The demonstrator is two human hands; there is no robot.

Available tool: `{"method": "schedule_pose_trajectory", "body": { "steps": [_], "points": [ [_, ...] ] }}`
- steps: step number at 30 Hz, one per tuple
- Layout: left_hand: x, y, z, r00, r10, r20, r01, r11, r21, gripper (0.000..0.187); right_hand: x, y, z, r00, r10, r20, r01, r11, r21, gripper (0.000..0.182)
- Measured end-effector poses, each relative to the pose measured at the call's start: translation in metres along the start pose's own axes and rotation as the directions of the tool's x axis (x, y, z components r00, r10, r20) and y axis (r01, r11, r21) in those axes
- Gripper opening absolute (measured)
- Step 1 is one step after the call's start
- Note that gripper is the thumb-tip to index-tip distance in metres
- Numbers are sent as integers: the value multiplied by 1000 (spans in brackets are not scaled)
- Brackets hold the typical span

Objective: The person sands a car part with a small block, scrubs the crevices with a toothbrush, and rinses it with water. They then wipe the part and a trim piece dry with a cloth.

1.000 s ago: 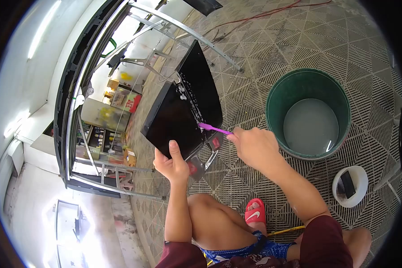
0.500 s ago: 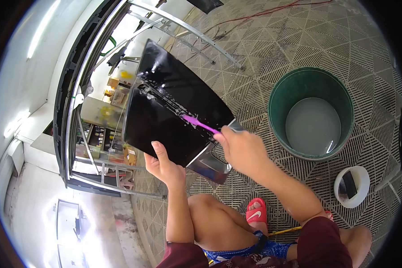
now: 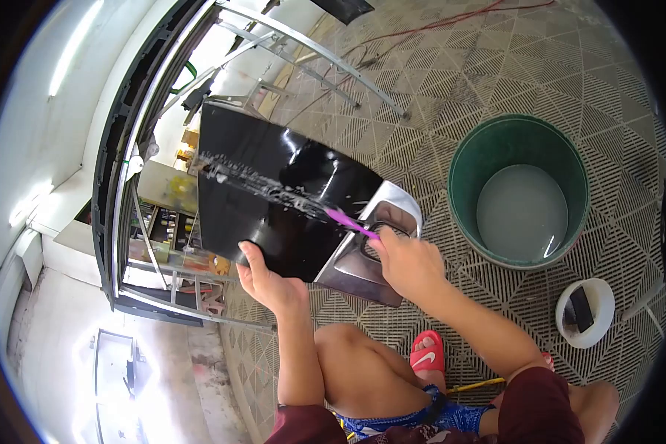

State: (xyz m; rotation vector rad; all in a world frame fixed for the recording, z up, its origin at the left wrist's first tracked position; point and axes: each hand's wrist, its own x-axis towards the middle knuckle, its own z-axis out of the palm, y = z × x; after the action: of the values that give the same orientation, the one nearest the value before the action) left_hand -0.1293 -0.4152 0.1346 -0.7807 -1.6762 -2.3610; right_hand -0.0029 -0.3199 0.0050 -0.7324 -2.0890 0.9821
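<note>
Panel [image 3: 255, 226] ahead at 11 o'clock, left hand [image 3: 274, 287] gripping its 7 o'clock edge, right hand [image 3: 413, 268] closed on brush [image 3: 345, 219] near foam's [image 3: 292, 197] 4 o'clock end; light strokes along the 10-to-4 line, panel braced firmly, seem best.

Two hands [image 3: 276, 287] [image 3: 411, 264], one brush [image 3: 350, 222], one bucket [image 3: 518, 139]

Purple brush [image 3: 345, 220]; black panel [image 3: 274, 229]; green bucket [image 3: 518, 140]; diamond-patterned floor [image 3: 429, 66].
</note>
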Motion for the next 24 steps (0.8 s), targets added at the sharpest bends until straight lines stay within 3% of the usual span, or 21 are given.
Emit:
{"method": "schedule_pose_trajectory", "body": {
  "steps": [5,7,9,11,13,15,16,17,19,20,23,24],
  "points": [
    [7,-8,-4,998,62,-28,-63,998,-25,36,-12,11,11,989,87,122,-85,996,-22,37],
    [4,-10,-8,996,80,-49,-80,997,2,37,-11,1,11,997,56,53,-62,990,128,34],
    [10,-9,-16,993,41,-113,-44,999,-22,38,-12,-1,11,996,62,64,-68,992,106,34],
    [10,-7,-16,994,46,-99,-48,999,-13,39,-9,4,0,994,77,77,-73,996,-57,35],
    [8,-9,-15,997,75,17,-74,997,-23,38,-3,13,-2,996,75,57,-68,992,-107,34],
    [6,-5,-12,998,54,12,-53,998,-35,39,0,21,2,982,-49,-182,12,980,-198,37],
    [5,-4,-11,999,37,10,-37,998,-51,39,0,18,0,998,56,-39,-60,993,-106,40],
    [6,-5,-11,999,39,12,-38,998,-50,39,-2,10,-1,998,56,-40,-60,993,-105,40],
    [12,-9,-13,996,-22,-91,16,997,-71,40,-12,-6,1,931,180,318,-235,962,141,43],
    [15,-12,-16,996,-21,-88,14,997,-73,40,-16,2,14,945,121,303,-216,929,300,46],
    [21,-18,-23,990,-75,-118,65,994,-87,42,-3,13,-11,927,67,369,-207,912,353,45],
    [22,-17,-24,991,-76,-110,66,993,-93,42,-2,19,-19,948,72,310,-148,963,227,46]
  ]
}}
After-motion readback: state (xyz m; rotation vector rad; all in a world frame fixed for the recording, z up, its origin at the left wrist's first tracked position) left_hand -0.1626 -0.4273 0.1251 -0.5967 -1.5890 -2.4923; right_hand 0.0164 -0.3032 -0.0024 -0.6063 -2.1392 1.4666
